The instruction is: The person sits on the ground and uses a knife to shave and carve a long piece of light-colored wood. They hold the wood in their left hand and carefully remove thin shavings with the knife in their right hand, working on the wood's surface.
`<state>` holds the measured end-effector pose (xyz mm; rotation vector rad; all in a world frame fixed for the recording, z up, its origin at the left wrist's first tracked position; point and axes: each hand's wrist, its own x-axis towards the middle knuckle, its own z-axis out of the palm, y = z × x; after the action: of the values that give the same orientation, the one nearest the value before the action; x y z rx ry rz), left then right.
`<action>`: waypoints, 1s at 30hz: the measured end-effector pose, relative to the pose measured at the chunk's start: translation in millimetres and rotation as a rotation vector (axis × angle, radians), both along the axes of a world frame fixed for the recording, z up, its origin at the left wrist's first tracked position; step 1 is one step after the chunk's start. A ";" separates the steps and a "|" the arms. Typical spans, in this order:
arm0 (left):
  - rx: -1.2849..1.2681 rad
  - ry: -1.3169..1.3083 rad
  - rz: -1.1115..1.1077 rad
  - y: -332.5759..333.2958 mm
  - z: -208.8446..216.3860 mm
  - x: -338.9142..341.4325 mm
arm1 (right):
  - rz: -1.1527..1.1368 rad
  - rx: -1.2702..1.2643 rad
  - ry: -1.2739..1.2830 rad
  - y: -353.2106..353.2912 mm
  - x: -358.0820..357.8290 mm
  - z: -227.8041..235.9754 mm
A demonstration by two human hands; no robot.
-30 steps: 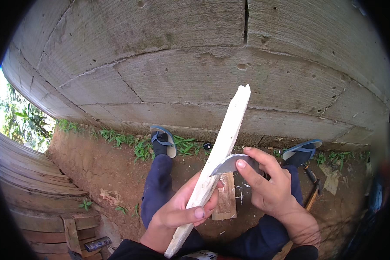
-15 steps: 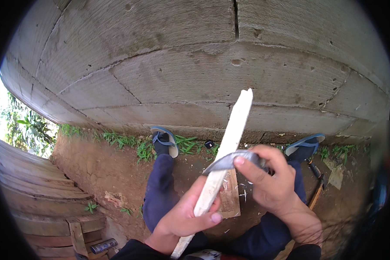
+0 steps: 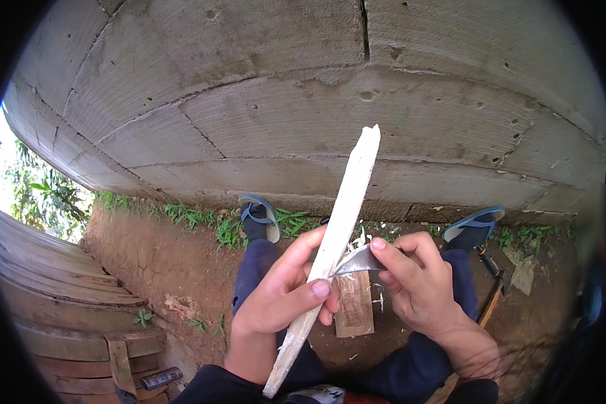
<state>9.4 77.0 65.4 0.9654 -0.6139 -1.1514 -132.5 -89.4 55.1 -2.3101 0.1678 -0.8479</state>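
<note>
A long pale wooden stick [image 3: 351, 185] slants up and away from me, its far tip jagged. My left hand [image 3: 281, 297] is closed round its lower half, the thumb lying across the wood. In my right hand [image 3: 422, 286] I grip a knife [image 3: 358, 262] with a broad grey metal blade; my thumb and fingers hide its handle. The blade's tip end touches the stick's right side just above my left thumb. Pale shavings curl up beside the blade. Below the knife, a rectangular wooden block [image 3: 355, 313] lies on the ground.
A grey block wall [image 3: 296, 114] rises ahead, with weeds [image 3: 194, 217] along its foot. My sandalled feet stand near it. A hammer [image 3: 495, 293] lies right of my right leg. Stacked boards [image 3: 74, 296] and a dark can [image 3: 161, 378] are at the left.
The knife blade has moved down the stick toward my left hand and turned. Shavings now show by the blade. The stick has shifted slightly left.
</note>
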 end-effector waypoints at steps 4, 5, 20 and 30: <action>0.121 -0.057 0.252 -15.7 12.5 -19.8 | -0.051 -0.037 -0.011 0.2 -1.0 -1.2; 0.092 -0.040 0.246 -15.3 13.7 -20.1 | -0.049 -0.049 -0.006 -1.0 -3.4 -1.1; 0.076 0.039 0.148 9.6 -8.6 -12.8 | 0.131 0.033 0.162 16.8 4.6 2.9; 0.157 -0.081 0.192 9.0 -13.7 -7.5 | 0.161 0.145 0.198 18.2 12.1 -10.4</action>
<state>1.9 86.0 51.7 1.1833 -0.4890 -1.0039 -120.4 -71.2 44.7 -2.2335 0.1231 -0.5093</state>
